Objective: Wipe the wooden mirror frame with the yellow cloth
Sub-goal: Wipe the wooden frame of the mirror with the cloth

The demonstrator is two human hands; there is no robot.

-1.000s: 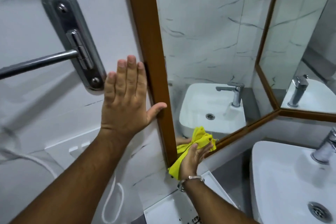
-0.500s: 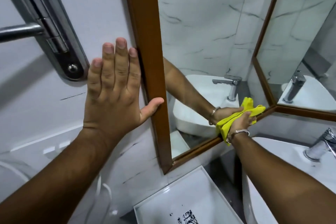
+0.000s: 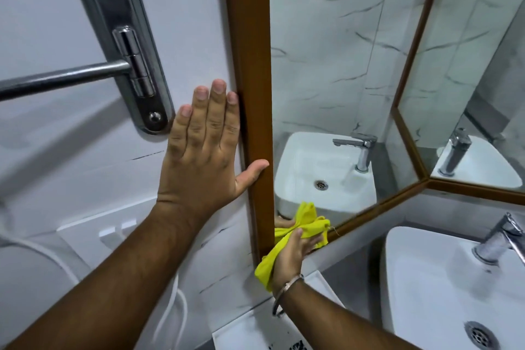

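The wooden mirror frame (image 3: 250,65) runs down the middle of the view, and its bottom rail slants up to the right. My left hand (image 3: 203,150) lies flat and open on the white wall beside the frame, thumb hooked on the frame's front face. My right hand (image 3: 292,253) is shut on the yellow cloth (image 3: 308,221) and presses it against the frame's lower left corner. A loose end of the cloth hangs below the hand. A metal bangle sits on the right wrist.
A chrome towel-bar bracket (image 3: 122,45) with its bar is fixed to the wall at the left. A white basin (image 3: 443,287) with a chrome tap (image 3: 500,239) stands at the lower right. A second framed mirror (image 3: 466,65) meets the first at the right. A white hose hangs at the lower left.
My right hand has slid the cloth back left along the bottom rail, from near the right corner to the lower left corner. My left hand has stayed flat on the wall.
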